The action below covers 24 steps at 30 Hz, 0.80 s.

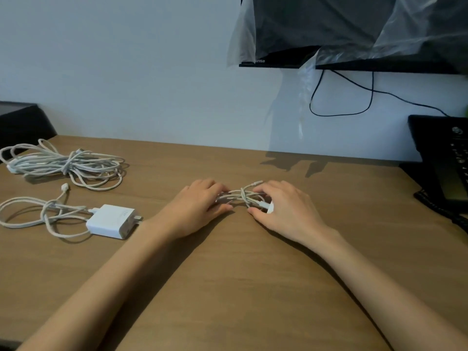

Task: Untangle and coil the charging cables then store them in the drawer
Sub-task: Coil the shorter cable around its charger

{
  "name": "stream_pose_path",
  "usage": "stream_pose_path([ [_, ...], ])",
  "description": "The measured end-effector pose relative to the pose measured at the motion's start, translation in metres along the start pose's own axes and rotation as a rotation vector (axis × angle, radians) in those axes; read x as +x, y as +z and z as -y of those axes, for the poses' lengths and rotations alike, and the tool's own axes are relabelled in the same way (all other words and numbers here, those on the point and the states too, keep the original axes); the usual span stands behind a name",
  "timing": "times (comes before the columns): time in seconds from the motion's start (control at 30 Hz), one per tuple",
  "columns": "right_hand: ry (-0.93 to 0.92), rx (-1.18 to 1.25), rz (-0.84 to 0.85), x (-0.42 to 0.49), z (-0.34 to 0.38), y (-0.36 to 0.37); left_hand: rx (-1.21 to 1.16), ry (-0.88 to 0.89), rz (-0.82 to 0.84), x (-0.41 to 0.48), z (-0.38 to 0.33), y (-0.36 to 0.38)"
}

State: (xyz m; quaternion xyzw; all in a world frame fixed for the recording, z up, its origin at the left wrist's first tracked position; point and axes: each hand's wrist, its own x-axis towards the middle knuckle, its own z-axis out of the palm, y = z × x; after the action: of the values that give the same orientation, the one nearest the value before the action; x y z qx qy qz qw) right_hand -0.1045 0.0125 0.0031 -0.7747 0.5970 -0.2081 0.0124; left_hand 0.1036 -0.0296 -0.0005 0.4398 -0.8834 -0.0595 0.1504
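Small cable bundle (pixel 242 196): it lies on the tabletop (pixel 228 287) near the centre of my view, stretched between both hands.
Left hand (pixel 200 202): the fingers are curled down over the bundle's 9 o'clock end with the thumb tucked under, pinching the loops.
Right hand (pixel 287 207): the fingers are curled over the 3 o'clock end, clamped on the strands. A white plug (pixel 270 207) shows by the thumb.
Handling: I judge it very light, limp and soft. The thin strands will probably slide and snag on each other, so a sharp tug would likely tighten the wrap. The plug ends look like the only stiff parts.
Where to hold: I'd pin the wrap at the middle with one hand and work a free plug end out with the other, rather than pulling on loops.
Look: thin, pale off-white cord. Several loops are gathered flat, with a turn cinched round the waist like a bow.
Big tangle (pixel 65 163): at 10 o'clock, well apart from the hands. It is a longer cord of the same colour, knotted midway.
Charger brick (pixel 111 220): at 9 o'clock, white, with its charger cable (pixel 38 214) loosely looped beside it.
Drawer: not in my view.
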Motion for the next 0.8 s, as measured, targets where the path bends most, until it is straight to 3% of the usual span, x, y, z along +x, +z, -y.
stream_pose_path([
  [0.3, 0.120, 0.132, 0.016, 0.039, -0.006, 0.007, 0.152, 0.055, -0.014, 0.042, 0.013, -0.002],
  [0.6, 0.202, 0.211, 0.118, 0.093, 0.016, -0.029, -0.039, 0.017, -0.045, 0.066, 0.040, -0.059],
  [0.8, 0.147, 0.214, 0.241, 0.116, 0.065, -0.089, -0.108, -0.062, -0.029, 0.047, 0.037, -0.134],
])
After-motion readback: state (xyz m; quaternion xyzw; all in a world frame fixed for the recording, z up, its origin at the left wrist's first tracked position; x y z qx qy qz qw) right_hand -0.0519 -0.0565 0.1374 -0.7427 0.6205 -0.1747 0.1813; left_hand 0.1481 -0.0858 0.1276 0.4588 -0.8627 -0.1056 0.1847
